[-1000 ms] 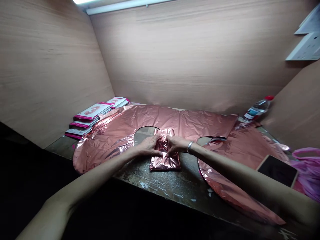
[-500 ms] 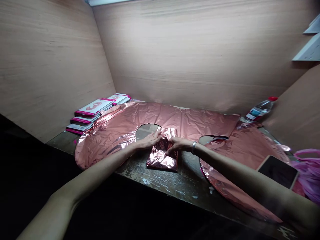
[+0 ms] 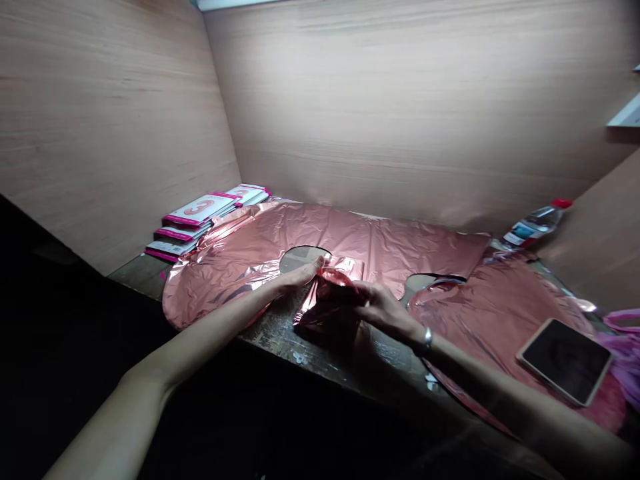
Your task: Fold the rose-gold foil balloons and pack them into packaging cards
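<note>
A folded rose-gold foil balloon (image 3: 330,308) lies near the table's front edge, its upper layer raised and bowed, its near face in shadow. My left hand (image 3: 306,272) is closed at its upper left corner, with the thumb on the foil. On the opposite side, my right hand (image 3: 387,310) pinches the right edge of the raised layer; a silver bracelet circles that wrist. Behind both hands spread large flat sheets of the same foil, unfolded balloons (image 3: 395,243) with rounded cut-outs. Some of my fingertips are hidden behind the foil.
Stacked white and pink packets (image 3: 197,212) printed with a "3" stand at the back left. A red-capped bottle (image 3: 535,227) leans at the back right. A phone-like tablet (image 3: 567,360) lies on foil beside a purple plastic bag (image 3: 623,357). Wooden panels (image 3: 400,100) enclose the table.
My right hand has gone from pressing on the folded foil to gripping its right edge and lifting a layer. The left hand stays at the upper left corner. The view has shifted slightly.
</note>
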`<state>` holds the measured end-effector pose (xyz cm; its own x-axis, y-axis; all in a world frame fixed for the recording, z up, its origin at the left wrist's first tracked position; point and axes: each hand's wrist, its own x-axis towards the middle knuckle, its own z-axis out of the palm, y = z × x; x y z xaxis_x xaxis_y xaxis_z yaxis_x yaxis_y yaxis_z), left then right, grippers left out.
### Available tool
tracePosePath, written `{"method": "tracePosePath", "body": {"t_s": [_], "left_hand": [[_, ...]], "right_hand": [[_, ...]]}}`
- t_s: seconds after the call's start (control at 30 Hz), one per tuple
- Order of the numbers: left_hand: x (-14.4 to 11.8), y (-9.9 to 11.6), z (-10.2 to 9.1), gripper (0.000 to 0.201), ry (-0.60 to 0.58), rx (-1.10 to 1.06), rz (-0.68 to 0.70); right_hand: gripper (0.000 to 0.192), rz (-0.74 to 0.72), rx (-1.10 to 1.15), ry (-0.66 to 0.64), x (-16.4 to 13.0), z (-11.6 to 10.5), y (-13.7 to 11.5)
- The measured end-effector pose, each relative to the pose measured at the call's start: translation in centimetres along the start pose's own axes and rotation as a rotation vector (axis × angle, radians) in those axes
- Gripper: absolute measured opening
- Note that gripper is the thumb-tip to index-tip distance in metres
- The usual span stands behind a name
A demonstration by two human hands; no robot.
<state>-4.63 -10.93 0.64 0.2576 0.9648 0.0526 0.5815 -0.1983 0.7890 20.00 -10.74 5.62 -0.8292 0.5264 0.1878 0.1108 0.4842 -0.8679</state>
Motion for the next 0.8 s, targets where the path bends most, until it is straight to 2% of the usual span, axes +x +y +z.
{"method": "tracePosePath", "body": {"t_s": [0.1,0.13,0.2,0.3,0.4,0.47,0.53,0.6,0.7,0.8], "left_hand": [[-0.3,0.8,0.5,0.063,-0.004,0.102,0.035],[-0.4,1.1,0.7,0.062,-0.008,0.130,0.045],[-0.9,1.5,1.0,0.065,-0.022,0.199,0.076],[-1.4,1.8,1.2,0.055,-0.059,0.369,0.147],[-1.4,1.9,1.3,0.053,-0.070,0.487,0.156],[-1.6,2.2,1.5,0.054,-0.027,0.485,0.171],[-2.4,3.0,2.0,0.045,0.031,0.390,0.229],[-3.9,4.3,2.5,0.038,0.023,0.182,0.234],[-6.5,6.2,3.0,0.044,-0.150,-0.131,0.098],[-7.9,7.0,2.7,0.053,-0.236,-0.243,0.043]], "right_hand": [[0.018,-0.329,-0.358,0.150,-3.3,2.5,-1.0],[0.016,-0.433,-0.420,0.156,-4.2,3.5,-1.0],[0.018,-0.544,-0.494,0.139,-5.5,5.3,-0.7],[0.021,-0.530,-0.578,0.057,-6.3,6.9,0.1],[0.027,-0.460,-0.665,-0.067,-6.2,6.9,0.7],[0.037,-0.417,-0.703,-0.187,-6.2,6.5,0.9],[0.043,-0.387,-0.715,-0.264,-6.2,6.3,1.0],[0.045,-0.376,-0.693,-0.267,-6.3,6.3,0.9],[0.044,-0.407,-0.615,-0.225,-6.3,6.6,0.7],[0.039,-0.436,-0.558,-0.202,-6.1,6.6,0.4]]}}
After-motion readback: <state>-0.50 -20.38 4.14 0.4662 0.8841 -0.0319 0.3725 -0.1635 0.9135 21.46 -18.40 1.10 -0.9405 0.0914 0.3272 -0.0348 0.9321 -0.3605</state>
